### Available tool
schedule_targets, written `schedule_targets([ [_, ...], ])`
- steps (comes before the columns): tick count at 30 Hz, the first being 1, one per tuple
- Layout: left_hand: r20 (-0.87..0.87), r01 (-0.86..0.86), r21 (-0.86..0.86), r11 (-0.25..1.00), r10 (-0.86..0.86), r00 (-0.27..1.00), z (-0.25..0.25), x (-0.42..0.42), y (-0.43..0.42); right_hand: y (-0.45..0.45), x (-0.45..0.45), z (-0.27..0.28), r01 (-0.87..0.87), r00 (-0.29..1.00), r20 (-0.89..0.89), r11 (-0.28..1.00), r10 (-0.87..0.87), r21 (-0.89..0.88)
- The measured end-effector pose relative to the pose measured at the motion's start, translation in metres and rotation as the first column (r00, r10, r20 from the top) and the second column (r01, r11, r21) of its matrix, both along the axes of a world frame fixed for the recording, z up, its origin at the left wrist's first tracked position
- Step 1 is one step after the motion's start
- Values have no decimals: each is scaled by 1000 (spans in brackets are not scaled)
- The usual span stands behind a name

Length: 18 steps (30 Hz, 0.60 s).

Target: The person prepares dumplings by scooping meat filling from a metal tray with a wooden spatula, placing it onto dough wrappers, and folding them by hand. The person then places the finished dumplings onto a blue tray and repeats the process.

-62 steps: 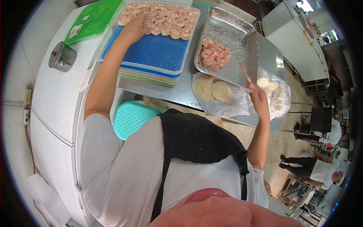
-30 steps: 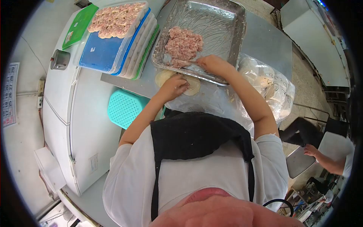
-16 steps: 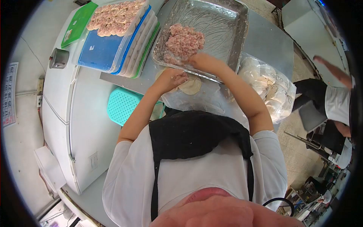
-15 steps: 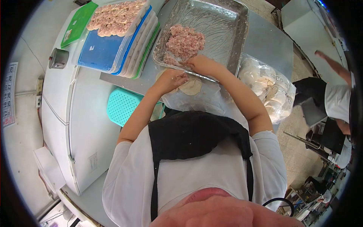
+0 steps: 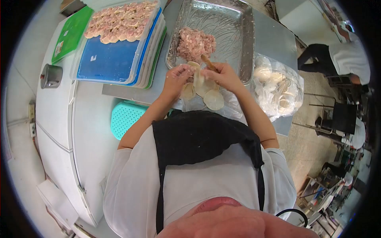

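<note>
My left hand (image 5: 177,80) is closed, its fingertips on the edge of a thin round dough wrapper (image 5: 197,79) that is lifted and blurred between my hands. In my right hand (image 5: 225,77) is a short wooden stick (image 5: 209,63), perhaps a spatula; its tip points toward the meat. The right fingers also come close to the lifted wrapper; whether they pinch it I cannot tell. More round wrappers lie below on a plastic bag, one dough round (image 5: 213,100) nearest my apron. Just beyond my hands, a mound of minced meat filling (image 5: 196,43) sits in a metal tray (image 5: 249,43).
At left, stacked plastic containers (image 5: 149,59) hold rows of filled dumplings (image 5: 121,22) on a blue surface. A green lid (image 5: 73,33) and a metal pot (image 5: 51,76) are beside them. A bag of dough pieces (image 5: 278,89) lies right. Below left is a turquoise basket (image 5: 127,117). Another person (image 5: 349,55) is at right.
My hands have come back from the near edge of the tray, and a wrapper is now raised between them. The wooden stick now shows in my right hand. The other person has shifted.
</note>
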<state>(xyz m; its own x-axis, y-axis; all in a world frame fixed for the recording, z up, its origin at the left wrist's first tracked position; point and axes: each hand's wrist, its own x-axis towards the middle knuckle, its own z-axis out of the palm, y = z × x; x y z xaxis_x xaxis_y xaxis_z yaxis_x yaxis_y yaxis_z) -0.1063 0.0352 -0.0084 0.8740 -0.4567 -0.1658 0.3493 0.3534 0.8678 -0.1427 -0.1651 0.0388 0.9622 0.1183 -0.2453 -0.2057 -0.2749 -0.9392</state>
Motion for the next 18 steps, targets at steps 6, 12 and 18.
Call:
schedule_targets([
  [6,-28,-25,-134,991,21,999,16,21,22,25,-20,-2,111,985,-153,967,-77,230],
  [12,-129,-82,-328,941,41,991,50,55,49,7,-37,-47,145,989,-17,983,-144,114],
  [18,-156,-98,-187,978,68,985,50,48,11,1,-35,19,122,990,-89,987,-114,100],
])
